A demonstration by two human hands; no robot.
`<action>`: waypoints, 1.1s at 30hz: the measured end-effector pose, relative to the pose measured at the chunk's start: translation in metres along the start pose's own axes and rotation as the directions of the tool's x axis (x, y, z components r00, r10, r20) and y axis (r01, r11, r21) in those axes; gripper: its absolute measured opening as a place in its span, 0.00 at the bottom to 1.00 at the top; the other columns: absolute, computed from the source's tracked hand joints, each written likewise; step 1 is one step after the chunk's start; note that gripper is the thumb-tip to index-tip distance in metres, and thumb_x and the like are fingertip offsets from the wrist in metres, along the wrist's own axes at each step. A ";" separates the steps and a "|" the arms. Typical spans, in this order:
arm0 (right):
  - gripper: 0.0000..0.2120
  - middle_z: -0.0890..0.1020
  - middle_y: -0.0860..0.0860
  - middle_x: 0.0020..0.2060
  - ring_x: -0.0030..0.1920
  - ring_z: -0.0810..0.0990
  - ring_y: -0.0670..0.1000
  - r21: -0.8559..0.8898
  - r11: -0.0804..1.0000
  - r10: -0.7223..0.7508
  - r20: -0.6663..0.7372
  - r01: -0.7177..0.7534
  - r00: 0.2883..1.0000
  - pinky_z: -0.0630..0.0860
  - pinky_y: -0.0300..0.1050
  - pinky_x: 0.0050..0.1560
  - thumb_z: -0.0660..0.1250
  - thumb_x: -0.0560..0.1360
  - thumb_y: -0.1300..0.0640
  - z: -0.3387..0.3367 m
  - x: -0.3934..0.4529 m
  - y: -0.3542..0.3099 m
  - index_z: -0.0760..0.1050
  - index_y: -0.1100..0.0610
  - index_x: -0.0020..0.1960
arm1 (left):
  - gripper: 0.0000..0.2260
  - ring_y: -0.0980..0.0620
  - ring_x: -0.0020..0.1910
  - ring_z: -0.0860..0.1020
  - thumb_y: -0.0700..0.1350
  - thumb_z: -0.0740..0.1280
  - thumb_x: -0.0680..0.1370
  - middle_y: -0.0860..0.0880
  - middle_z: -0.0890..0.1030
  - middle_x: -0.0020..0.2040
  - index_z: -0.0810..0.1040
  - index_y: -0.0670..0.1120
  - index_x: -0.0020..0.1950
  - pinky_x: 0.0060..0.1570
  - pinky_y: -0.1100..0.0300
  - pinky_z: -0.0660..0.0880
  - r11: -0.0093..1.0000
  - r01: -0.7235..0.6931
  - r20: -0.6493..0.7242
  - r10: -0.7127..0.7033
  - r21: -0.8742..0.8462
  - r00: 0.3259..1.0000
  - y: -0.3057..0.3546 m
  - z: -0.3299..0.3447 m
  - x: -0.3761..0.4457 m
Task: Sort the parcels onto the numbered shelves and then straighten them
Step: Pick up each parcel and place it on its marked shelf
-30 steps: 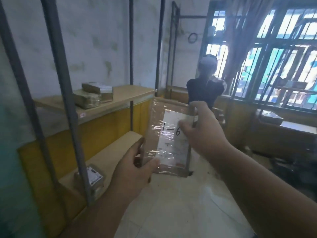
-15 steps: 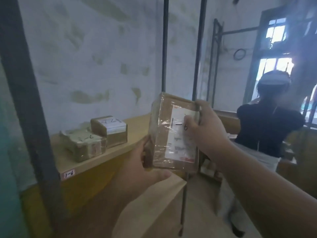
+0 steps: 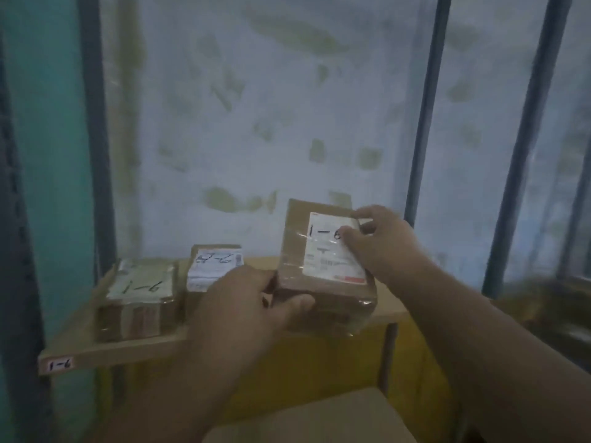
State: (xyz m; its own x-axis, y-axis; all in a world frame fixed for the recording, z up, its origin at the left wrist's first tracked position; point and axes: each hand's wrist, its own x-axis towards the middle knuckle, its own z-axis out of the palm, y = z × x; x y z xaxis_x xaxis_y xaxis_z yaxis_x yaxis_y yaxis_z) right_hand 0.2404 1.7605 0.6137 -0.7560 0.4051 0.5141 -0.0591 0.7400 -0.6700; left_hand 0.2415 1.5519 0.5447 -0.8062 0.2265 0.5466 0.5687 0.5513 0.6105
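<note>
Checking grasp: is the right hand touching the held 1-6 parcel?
Touching. Head view shows the right hand fingers pressed on the parcel label's upper right corner.

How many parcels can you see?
3. One parcel lies at the shelf's left end, a second parcel sits beside it, and the third parcel is held in both hands. Others may be hidden.

wall (image 3: pixel 256 107): pale, blotchy | uprights (image 3: pixel 427 107): dark metal | panel (image 3: pixel 319 372): yellow | light: dim
</note>
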 end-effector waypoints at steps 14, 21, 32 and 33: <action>0.14 0.79 0.47 0.52 0.51 0.79 0.48 0.116 0.992 -0.089 0.310 0.055 0.947 0.75 0.43 0.46 0.73 0.73 0.47 0.076 0.096 0.034 0.77 0.50 0.56 | 0.17 0.59 0.39 0.73 0.66 0.66 0.75 0.60 0.77 0.39 0.81 0.56 0.53 0.33 0.63 0.65 0.871 0.285 -0.178 -0.232 0.399 0.956 0.008 0.038 0.043; 0.16 0.79 0.45 0.51 0.47 0.76 0.45 0.080 0.983 -0.181 0.343 0.163 0.922 0.69 0.42 0.46 0.68 0.76 0.44 0.071 0.093 0.045 0.75 0.50 0.60 | 0.16 0.57 0.37 0.72 0.67 0.63 0.76 0.57 0.76 0.38 0.76 0.56 0.47 0.30 0.61 0.63 0.773 0.343 -0.300 -0.206 0.533 0.931 0.010 0.058 0.043; 0.15 0.77 0.42 0.56 0.53 0.76 0.43 0.302 0.804 -0.590 0.305 0.512 0.747 0.71 0.37 0.47 0.66 0.78 0.43 0.025 0.040 0.018 0.74 0.46 0.62 | 0.15 0.56 0.42 0.76 0.66 0.65 0.75 0.58 0.75 0.48 0.72 0.56 0.51 0.37 0.58 0.72 0.748 0.501 -0.550 -0.219 0.437 0.806 0.037 0.071 -0.019; 0.15 0.77 0.42 0.56 0.52 0.76 0.42 0.349 0.791 -0.604 0.305 0.503 0.736 0.73 0.37 0.48 0.66 0.78 0.43 0.023 0.031 0.014 0.75 0.46 0.62 | 0.13 0.57 0.41 0.75 0.65 0.65 0.75 0.59 0.74 0.47 0.70 0.58 0.49 0.35 0.59 0.69 0.739 0.524 -0.554 -0.247 0.423 0.795 0.038 0.067 -0.030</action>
State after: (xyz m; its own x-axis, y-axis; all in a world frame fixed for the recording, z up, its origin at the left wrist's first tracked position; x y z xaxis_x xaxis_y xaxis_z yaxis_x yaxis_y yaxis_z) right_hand 0.2010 1.7715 0.6082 -0.7202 -0.3123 0.6195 -0.6546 0.6019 -0.4575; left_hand 0.2763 1.6201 0.5133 -0.6912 -0.4007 0.6014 -0.0708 0.8658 0.4954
